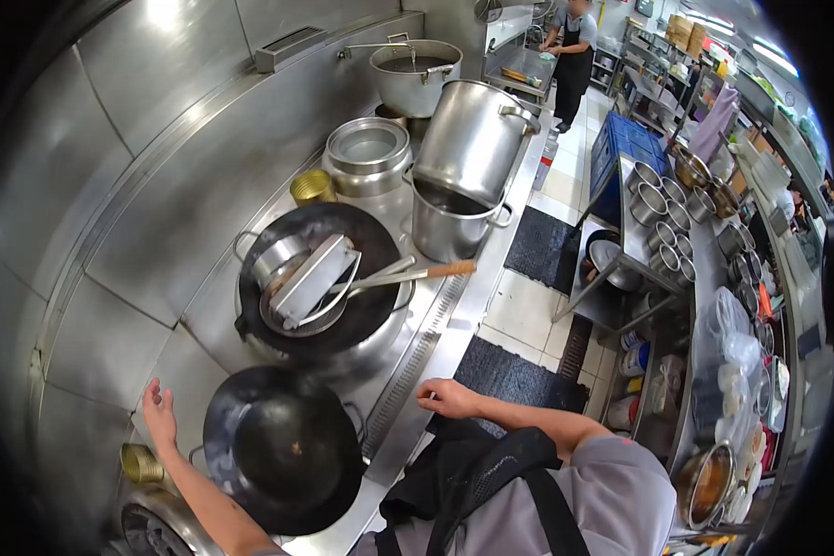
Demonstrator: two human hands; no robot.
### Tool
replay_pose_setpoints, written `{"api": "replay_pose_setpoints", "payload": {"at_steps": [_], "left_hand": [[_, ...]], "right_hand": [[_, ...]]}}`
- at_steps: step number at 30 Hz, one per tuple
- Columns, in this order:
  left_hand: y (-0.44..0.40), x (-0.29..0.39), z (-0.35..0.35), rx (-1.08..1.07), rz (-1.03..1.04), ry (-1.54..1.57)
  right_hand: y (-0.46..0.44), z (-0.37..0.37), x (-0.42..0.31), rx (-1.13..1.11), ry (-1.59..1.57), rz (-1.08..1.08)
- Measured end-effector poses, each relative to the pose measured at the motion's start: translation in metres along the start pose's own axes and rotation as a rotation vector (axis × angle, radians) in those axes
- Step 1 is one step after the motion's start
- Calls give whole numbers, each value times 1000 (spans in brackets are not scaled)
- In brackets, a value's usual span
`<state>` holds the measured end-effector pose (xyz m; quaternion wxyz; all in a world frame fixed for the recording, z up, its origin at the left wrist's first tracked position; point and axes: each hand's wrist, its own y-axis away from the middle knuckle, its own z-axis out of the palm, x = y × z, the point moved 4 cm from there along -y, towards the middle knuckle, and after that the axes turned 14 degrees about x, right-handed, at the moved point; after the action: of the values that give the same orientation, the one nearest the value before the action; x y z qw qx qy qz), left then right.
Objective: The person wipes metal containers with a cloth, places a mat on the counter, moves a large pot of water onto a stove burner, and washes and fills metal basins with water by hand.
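Note:
My left hand (pixel 160 412) is raised beside the steel back wall, fingers apart, holding nothing. Below and right of it sits a dark wok (pixel 283 449), bare inside except for a small light speck. My right hand (pixel 448 398) hovers by the front edge of the range, its fingers loosely curled, with nothing seen in them. Beyond the near wok stands a second wok (pixel 380 232). Inside it lie a steel pot (pixel 280 261), a wire strainer (pixel 320 326), a white rectangular object (pixel 313 283) and a wooden-handled tool (pixel 449 269).
Behind stand a gold tin (pixel 312 187), a round steel pot (pixel 368 148), tilted and upright stockpots (pixel 473 130) and a water-filled pot (pixel 417 79) under a tap. Another tin (pixel 142 463) is at left. Shelves with steel containers (pixel 653 204) line the right. A person (pixel 573 56) works far back.

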<state>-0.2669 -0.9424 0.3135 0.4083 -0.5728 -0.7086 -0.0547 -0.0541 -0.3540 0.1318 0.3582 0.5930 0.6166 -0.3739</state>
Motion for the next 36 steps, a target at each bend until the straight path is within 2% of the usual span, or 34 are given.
{"api": "replay_pose_setpoints", "payload": {"at_steps": [1, 4, 5, 6, 8, 9, 10, 13, 16, 18, 19, 21, 22, 29, 33, 36], "left_hand": [[21, -5, -21, -19, -30, 73], [75, -43, -68, -32, -96, 249], [98, -58, -92, -14, -114, 346], [123, -60, -115, 21, -107, 354], [178, -48, -156, 117, -126, 313], [205, -41, -170, 165, -135, 276], [231, -41, -180, 241, -167, 303], [303, -57, -183, 425, -234, 425], [353, -51, -176, 461, -343, 494], [373, -47, -171, 447, -389, 530], [377, -46, -170, 416, -402, 532], [377, -48, -163, 405, -376, 572], [375, -48, -159, 390, -378, 569], [327, -45, -132, 290, -283, 520], [310, -46, -129, 371, -289, 459], [305, -44, -121, 354, -321, 428]], "right_hand": [[6, 7, -12, -6, 4, 5], [19, 33, -51, -282, 239, -308], [21, 33, -68, -302, 259, -281], [20, 40, -70, -295, 286, -321], [12, 51, -80, -266, 393, -242], [6, 53, -92, -271, 378, -171], [-2, 57, -88, -203, 273, -227], [-20, 62, -110, -7, 284, -296], [-35, 75, -103, 107, 313, -238], [-46, 82, -87, 155, 304, -177], [-55, 85, -73, 169, 279, -73], [-56, 90, -79, 212, 92, 274], [-60, 93, -75, 199, 73, 348], [-56, 114, -59, 14, -227, 552], [-38, 119, -69, -100, -430, 684], [-33, 120, -74, -139, -393, 738]]}}
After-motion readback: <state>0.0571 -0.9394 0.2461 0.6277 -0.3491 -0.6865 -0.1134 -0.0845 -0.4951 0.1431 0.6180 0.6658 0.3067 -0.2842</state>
